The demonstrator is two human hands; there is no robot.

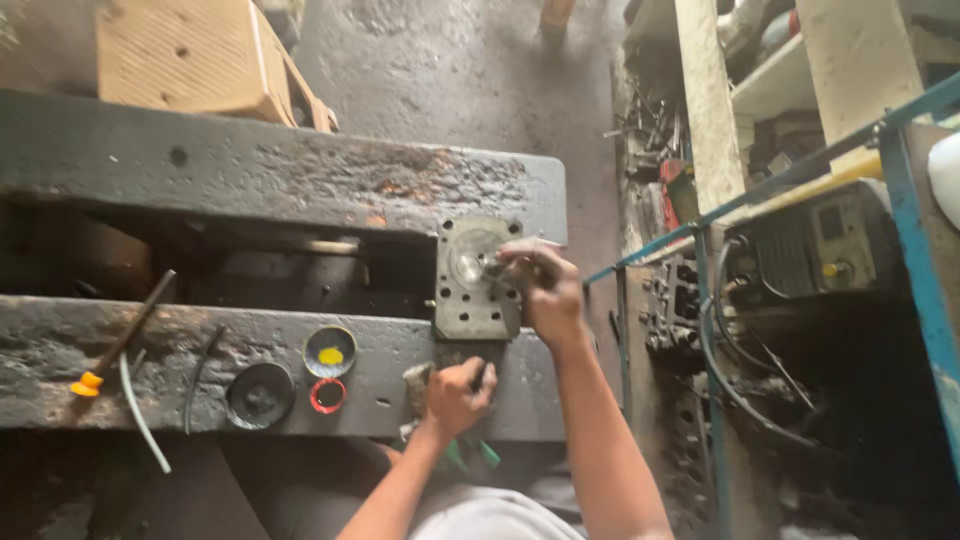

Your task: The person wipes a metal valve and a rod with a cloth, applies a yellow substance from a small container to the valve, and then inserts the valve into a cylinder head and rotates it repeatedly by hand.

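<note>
From the head camera, looking down, a dirty, rusty bench (250, 175) made of two long dark beams fills the left and middle of the view. A grey metal block (474, 280) with holes in it and a round shiny part in its middle lies across the gap between the two beams, near the bench's right end. The right hand (543, 290) rests on the right side of the block — its fingers are curled together around a small thin thing at the round part, but the thing is too small to tell what it is. The left hand (457, 395) sits on the near beam, just below the block, closed around a small dark tool; green bits poke out under the wrist. Just left of that hand lies a small grey lump (416, 378). Farther left on the near beam are a round tin with yellow paste (330, 352), a red ring (327, 395) and a black round lid (260, 395), all close together. Near the beam's left end lie an orange-tipped rod (120, 340) and a white tube (140, 415). A cardboard box (190, 55) sits behind the far beam. At the right stand a blue metal frame (905, 180) and a machine with cables (810, 250).
</note>
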